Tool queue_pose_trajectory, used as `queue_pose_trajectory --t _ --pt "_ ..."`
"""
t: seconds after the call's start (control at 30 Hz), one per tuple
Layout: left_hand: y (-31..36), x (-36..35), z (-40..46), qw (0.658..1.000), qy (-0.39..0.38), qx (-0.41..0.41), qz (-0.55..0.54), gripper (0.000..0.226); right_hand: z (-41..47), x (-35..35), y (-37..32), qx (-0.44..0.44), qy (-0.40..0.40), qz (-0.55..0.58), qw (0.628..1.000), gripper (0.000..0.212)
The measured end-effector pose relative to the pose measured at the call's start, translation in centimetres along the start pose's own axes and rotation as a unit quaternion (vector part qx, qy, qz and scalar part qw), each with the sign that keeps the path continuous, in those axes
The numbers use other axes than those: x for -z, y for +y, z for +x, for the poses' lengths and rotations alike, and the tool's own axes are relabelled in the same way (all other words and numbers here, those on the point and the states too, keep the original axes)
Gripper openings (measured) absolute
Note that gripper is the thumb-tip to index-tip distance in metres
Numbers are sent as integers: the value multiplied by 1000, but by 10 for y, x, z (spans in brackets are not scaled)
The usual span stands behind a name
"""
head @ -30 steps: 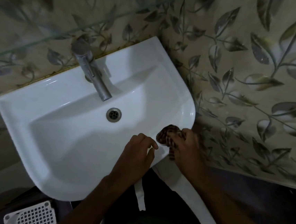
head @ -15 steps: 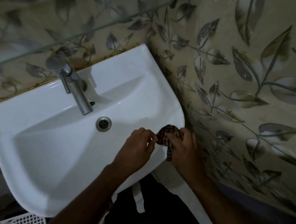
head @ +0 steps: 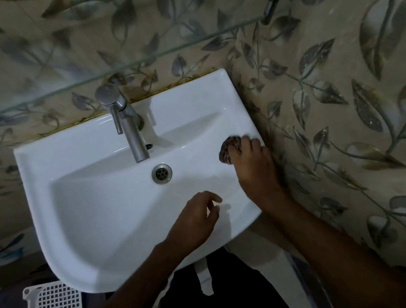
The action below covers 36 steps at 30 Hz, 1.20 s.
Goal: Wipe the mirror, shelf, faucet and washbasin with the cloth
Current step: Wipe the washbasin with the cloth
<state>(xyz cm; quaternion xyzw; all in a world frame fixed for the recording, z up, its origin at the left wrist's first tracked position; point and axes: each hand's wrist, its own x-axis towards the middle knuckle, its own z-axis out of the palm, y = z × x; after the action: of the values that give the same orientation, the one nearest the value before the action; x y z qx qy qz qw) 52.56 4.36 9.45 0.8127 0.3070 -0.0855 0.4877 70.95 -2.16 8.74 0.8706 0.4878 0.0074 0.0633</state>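
Washbasin (head: pixel 97 208): white ceramic, wall-mounted, round metal drain at centre. Faucet (head: pixel 128 124): brushed metal, single lever, upright at the back rim. Cloth (head: pixel 227 149): dark, patterned, bunched on the basin's right rim. Shelf (head: pixel 121 65): glass, above the faucet.

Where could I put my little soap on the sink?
The flat ledge of the washbasin left of the faucet is bare. So is the back right corner, between the faucet and the tiled wall. The right rim is crowded: the right hand presses the cloth there, and the left hand hovers over the front right.
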Motion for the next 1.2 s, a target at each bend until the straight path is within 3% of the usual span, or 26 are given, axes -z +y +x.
queue_pose_trajectory --t 0.1,0.23,0.57,0.83,1.03,1.13,1.2 --pt "10 -8 14 991 61 60 -99 18 -40 -4 -14 -11 -37 38 999 37" --pt "29 -14 37 984 72 40 -160 11 -56 -5 -16 -64 -18 125 990 32" --pt "24 1 36 982 57 92 -155 26 5 -9 18 -77 79 146 983 39" --pt "-5 5 31 984 66 104 -130 26 -70 -2 4 -43 -23 135 990 44" --pt "-43 6 13 991 71 102 -44 26 -40 3 -33 106 -235 122 959 49" --pt "-61 7 2 992 70 105 -8 25 -12 -15 -42 144 -252 118 950 45" --pt "-69 9 -4 991 68 113 -6 24 13 -29 -43 152 -205 89 963 36"
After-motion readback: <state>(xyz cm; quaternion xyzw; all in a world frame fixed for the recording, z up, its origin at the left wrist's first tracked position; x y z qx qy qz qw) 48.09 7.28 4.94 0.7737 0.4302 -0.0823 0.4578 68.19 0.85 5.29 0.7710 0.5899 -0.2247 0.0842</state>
